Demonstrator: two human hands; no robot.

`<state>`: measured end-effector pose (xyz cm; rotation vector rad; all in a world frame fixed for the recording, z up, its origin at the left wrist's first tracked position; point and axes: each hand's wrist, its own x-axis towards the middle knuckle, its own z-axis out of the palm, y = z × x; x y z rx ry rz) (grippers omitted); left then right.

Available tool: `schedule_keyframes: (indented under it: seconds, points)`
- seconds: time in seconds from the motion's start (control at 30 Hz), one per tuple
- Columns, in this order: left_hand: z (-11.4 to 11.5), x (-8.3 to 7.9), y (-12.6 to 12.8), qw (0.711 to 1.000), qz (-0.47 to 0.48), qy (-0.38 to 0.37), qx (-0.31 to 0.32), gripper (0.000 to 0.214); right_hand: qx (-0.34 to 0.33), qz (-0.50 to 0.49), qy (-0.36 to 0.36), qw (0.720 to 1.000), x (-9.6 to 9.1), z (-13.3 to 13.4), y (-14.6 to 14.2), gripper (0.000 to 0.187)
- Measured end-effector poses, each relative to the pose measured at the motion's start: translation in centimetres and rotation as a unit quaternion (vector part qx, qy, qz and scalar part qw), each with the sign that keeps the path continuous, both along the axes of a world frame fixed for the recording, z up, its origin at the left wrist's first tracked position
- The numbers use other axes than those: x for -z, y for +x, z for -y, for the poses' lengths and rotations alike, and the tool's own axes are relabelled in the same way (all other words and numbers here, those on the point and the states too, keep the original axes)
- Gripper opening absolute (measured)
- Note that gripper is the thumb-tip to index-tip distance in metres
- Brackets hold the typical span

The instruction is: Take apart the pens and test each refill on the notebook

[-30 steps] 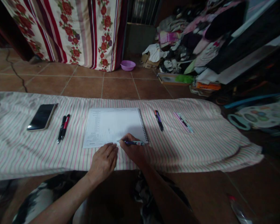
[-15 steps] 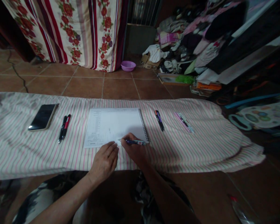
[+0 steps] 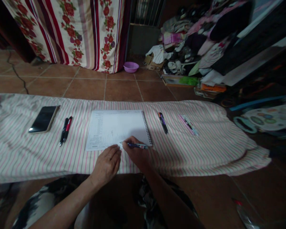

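Note:
A white spiral-bound notebook (image 3: pixel 116 127) lies open on a pink-striped cloth (image 3: pixel 205 149). My right hand (image 3: pixel 137 152) is closed around a blue pen (image 3: pixel 135 145) whose tip rests on the page near its lower edge. My left hand (image 3: pixel 107 163) lies flat with its fingers together, touching the notebook's bottom edge just left of the pen tip.
A dark phone (image 3: pixel 43 119) and two pens (image 3: pixel 65 129) lie left of the notebook. Another pen (image 3: pixel 162 122) and a pink-green pen pair (image 3: pixel 188 125) lie to its right. A purple bowl (image 3: pixel 130 66), a floral curtain (image 3: pixel 69 31) and a clothes pile (image 3: pixel 193 41) stand behind on the tiled floor.
The hands and pen stay nearly in place; the pen tip has shifted only slightly on the page.

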<state>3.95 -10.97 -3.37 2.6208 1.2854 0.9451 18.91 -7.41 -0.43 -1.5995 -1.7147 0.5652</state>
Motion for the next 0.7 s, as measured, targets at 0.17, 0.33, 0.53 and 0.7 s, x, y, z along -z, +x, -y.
schedule_keyframes:
  seconds: [0.17, 0.33, 0.53, 0.7]
  points:
    - [-0.06, 0.1, -0.02, 1.0, -0.002, -0.005, 0.001, 0.024, -0.004, 0.0, -0.015, 1.0, 0.06, 0.04, -0.11, 0.008]
    - [-0.02, -0.05, -0.02, 1.0, -0.003, -0.008, -0.002, 0.024, -0.006, -0.007, -0.003, 1.0, 0.43, 0.01, -0.19, 0.009]
    - [-0.08, -0.16, 0.0, 1.0, 0.001, -0.01, -0.004, 0.024, 0.012, 0.001, 0.006, 1.0, 0.36, 0.06, -0.22, 0.009]
    - [-0.08, -0.43, 0.06, 1.0, 0.006, -0.016, -0.003, 0.024, 0.025, -0.012, -0.01, 1.0, 0.05, 0.11, -0.21, 0.009]
